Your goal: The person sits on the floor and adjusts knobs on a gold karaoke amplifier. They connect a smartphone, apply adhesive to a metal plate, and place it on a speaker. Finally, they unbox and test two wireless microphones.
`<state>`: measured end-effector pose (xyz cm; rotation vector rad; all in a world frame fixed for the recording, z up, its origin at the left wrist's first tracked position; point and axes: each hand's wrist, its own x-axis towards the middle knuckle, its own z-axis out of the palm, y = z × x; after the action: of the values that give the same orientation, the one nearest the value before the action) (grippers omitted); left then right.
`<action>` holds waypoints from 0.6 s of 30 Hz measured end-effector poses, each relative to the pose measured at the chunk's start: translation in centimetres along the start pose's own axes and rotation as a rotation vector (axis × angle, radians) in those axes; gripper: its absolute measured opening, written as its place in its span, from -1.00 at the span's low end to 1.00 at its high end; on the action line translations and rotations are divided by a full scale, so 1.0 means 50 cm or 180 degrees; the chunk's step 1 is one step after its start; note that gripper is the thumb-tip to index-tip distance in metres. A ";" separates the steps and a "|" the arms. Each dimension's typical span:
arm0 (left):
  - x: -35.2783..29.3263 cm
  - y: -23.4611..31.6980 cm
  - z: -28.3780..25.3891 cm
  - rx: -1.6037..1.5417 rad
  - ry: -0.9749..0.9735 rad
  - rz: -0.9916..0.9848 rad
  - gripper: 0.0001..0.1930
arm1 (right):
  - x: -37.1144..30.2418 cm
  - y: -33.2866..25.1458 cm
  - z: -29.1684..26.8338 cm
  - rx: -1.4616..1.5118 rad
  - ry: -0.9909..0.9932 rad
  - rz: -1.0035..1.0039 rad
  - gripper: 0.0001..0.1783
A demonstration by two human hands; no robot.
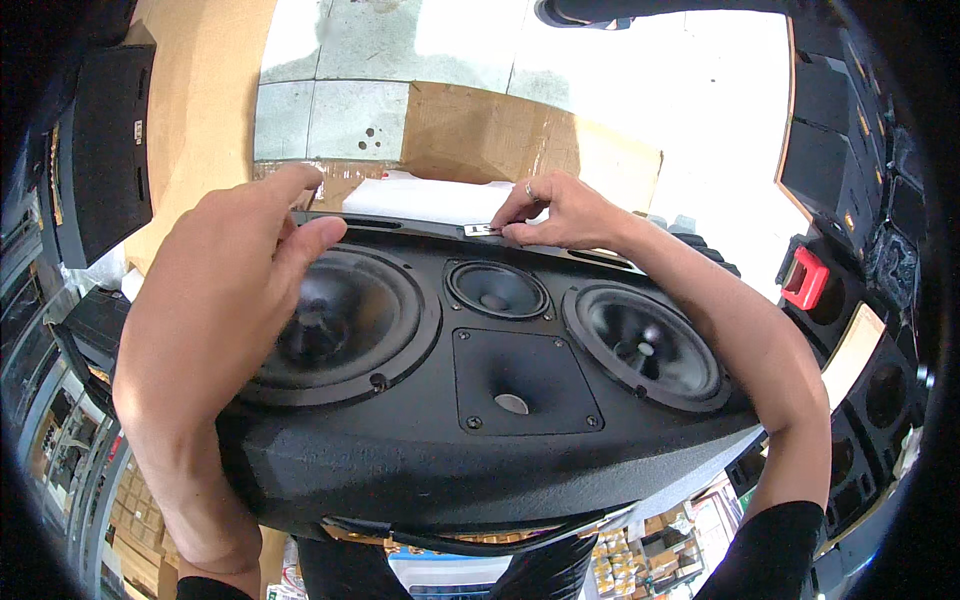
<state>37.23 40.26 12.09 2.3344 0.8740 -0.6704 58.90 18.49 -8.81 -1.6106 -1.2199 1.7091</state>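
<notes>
A black speaker cabinet (330, 460) lies across in front of me with its drivers facing up. It has a large cone on the left (385, 330), another cone on the right (645, 345), a small round driver (497, 290) and a square horn (530, 385) between them. On the far edge sits a small silver badge (480, 230) with dark marks. My right hand (560, 210), wearing a ring, pinches the badge's right end between thumb and fingers. Over the left cone hangs my left hand (230, 270), thumb and fingers apart, holding nothing.
Flattened cardboard (490, 130) and a white sheet (430, 197) lie beyond the cabinet on the tiled floor (355, 110). More black cabinets stand at the left (105, 150) and right (825, 150). A red handled piece (805, 279) is at the right.
</notes>
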 end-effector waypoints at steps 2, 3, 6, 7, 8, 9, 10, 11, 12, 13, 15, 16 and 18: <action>0.008 0.010 -0.009 -0.0081 -0.0226 -0.0175 -0.61 | 0.004 -0.001 0.004 0.0113 -0.0022 0.0003 -0.75; 0.007 0.012 -0.009 -0.0093 -0.0224 -0.0179 -0.61 | 0.003 0.000 0.007 0.0160 0.0013 -0.0036 -0.75; 0.003 0.012 -0.005 -0.0116 -0.0178 -0.0160 -0.61 | 0.002 -0.004 0.010 0.0194 0.0004 -0.0066 -0.76; 0.001 0.008 -0.003 -0.0117 -0.0139 -0.0130 -0.61 | 0.002 -0.010 0.007 0.0135 -0.0071 -0.0017 -0.75; 0.000 0.004 -0.001 -0.0118 -0.0099 -0.0101 -0.61 | 0.003 -0.014 0.006 0.0076 -0.0147 0.0032 -0.75; 0.000 0.002 0.001 -0.0096 -0.0080 -0.0093 -0.61 | 0.003 -0.013 0.007 0.0105 -0.0147 0.0044 -0.75; 0.000 0.000 0.002 -0.0075 -0.0062 -0.0085 -0.61 | 0.003 -0.011 0.009 0.0134 -0.0146 0.0056 -0.76; 0.000 -0.001 0.003 -0.0054 -0.0043 -0.0076 -0.61 | 0.003 -0.010 0.010 0.0164 -0.0145 0.0068 -0.76; 0.000 0.000 0.002 -0.0067 -0.0066 -0.0052 -0.61 | 0.004 -0.009 0.011 0.0136 -0.0147 0.0089 -0.76; 0.000 0.002 0.000 -0.0079 -0.0089 -0.0028 -0.60 | 0.004 -0.007 0.012 0.0108 -0.0147 0.0110 -0.76; -0.002 -0.001 0.002 -0.0085 -0.0027 0.0040 -0.60 | 0.007 -0.008 0.012 0.0049 -0.0160 0.0138 -0.75; -0.005 -0.007 0.008 -0.0079 0.0059 0.0083 -0.60 | 0.010 -0.009 0.011 0.0018 -0.0171 0.0145 -0.75; -0.006 -0.009 0.011 -0.0081 0.0105 0.0127 -0.59 | 0.012 -0.012 0.011 0.0012 -0.0209 0.0173 -0.76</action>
<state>36.56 40.09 11.73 2.3399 0.8434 -0.6027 58.12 19.12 -8.64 -1.6107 -1.2135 1.8099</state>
